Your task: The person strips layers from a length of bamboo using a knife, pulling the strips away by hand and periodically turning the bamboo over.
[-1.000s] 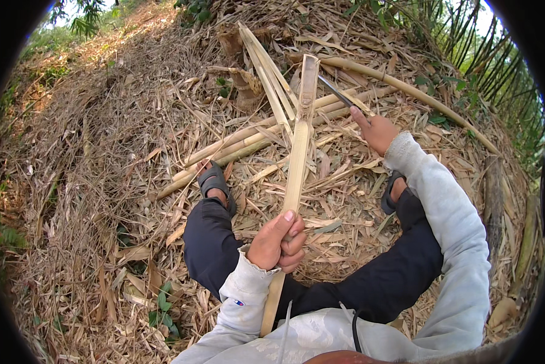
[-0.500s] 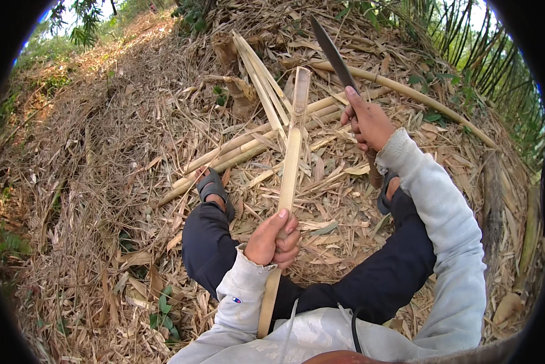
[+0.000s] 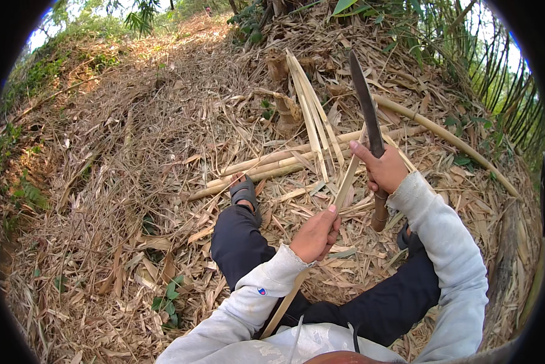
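Observation:
My left hand (image 3: 317, 235) is closed around a split bamboo strip (image 3: 346, 184). The strip's lower end runs back past my wrist to my lap, and its upper part slants up and right to my right hand (image 3: 384, 171). That hand is wrapped round a long knife (image 3: 365, 100) where the dark blade meets the handle. The blade points up and away, while the brown handle (image 3: 379, 212) sticks out below my fingers. My right thumb lies at the strip; whether it presses on it I cannot tell. Part of the strip is hidden near that hand.
Several pale split strips (image 3: 309, 109) lean ahead over bamboo poles (image 3: 266, 171) on the leaf-covered ground. A stump (image 3: 286, 112) stands behind them. One long curved pole (image 3: 448, 136) lies to the right. My sandalled left foot (image 3: 244, 192) is near the poles' ends.
The strip has tilted to the right, and its upper part now meets my right hand. Both hands have come closer together, with the knife turned more upright. The view has shifted left.

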Available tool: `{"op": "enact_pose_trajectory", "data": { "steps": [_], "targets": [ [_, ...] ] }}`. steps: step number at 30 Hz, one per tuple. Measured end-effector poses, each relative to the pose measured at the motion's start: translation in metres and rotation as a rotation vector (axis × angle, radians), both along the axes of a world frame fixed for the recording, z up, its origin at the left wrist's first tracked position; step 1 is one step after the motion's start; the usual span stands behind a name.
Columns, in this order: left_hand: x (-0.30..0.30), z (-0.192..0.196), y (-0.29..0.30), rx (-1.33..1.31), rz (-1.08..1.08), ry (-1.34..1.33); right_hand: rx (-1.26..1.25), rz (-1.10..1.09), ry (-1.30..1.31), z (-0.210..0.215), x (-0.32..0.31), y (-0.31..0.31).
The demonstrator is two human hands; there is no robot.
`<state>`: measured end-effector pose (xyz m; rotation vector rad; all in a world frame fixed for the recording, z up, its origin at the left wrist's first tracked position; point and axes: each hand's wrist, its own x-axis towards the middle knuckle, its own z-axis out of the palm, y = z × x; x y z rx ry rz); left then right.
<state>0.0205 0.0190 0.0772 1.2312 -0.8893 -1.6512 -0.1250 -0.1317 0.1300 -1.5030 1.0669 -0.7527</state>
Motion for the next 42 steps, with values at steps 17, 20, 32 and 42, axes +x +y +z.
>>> {"op": "enact_pose_trajectory", "data": {
  "steps": [17,20,32,42],
  "targets": [
    [0.028,-0.049,0.099,0.248,-0.386,0.306,0.347,-0.056,-0.684,0.005,-0.035,-0.036],
    [0.033,-0.045,0.106,0.26,-0.314,0.319,0.339,-0.055,-0.741,0.004,-0.037,-0.039],
    [0.017,0.023,0.017,0.03,-0.109,0.015,0.081,-0.077,-0.405,0.011,-0.017,-0.009],
    [0.029,-0.018,0.009,0.071,-0.25,0.078,0.119,-0.181,-0.55,-0.005,-0.024,-0.032]
  ]
}}
